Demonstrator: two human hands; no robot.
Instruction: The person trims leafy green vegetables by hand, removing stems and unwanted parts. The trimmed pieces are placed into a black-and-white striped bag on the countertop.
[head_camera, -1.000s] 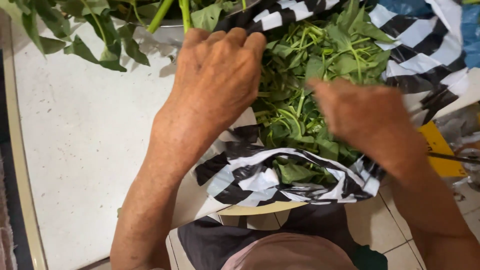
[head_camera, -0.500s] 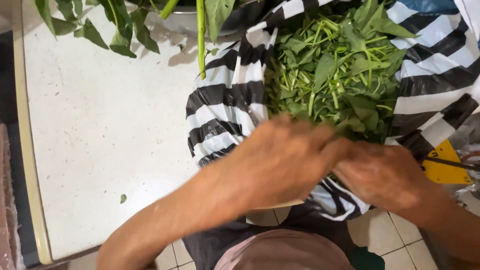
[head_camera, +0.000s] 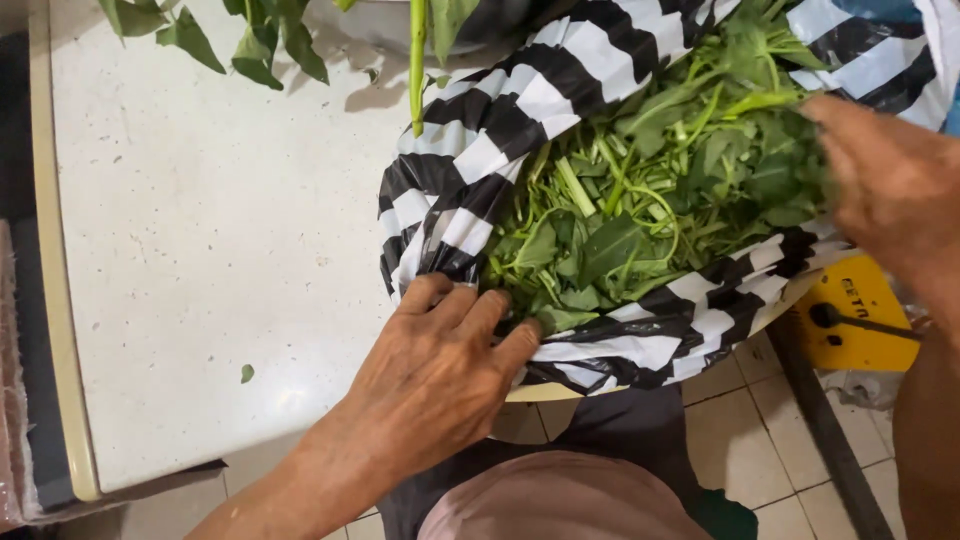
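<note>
Black-and-white striped plastic bag (head_camera: 480, 180) brimming with cut leafy greens (head_camera: 640, 210), both hands apart, left hand (head_camera: 440, 370) open on rim, right hand (head_camera: 890, 190) in leaves, grip unclear

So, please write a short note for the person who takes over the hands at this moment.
Left hand: rests on the near rim of the black-and-white striped bag, fingers at the greens; whether it grips, I cannot tell.
Right hand: on the leafy greens at the bag's far right side.
The bag lies open on the white table, filled with greens.
More leafy stems lie at the table's top edge, outside the bag.
</note>
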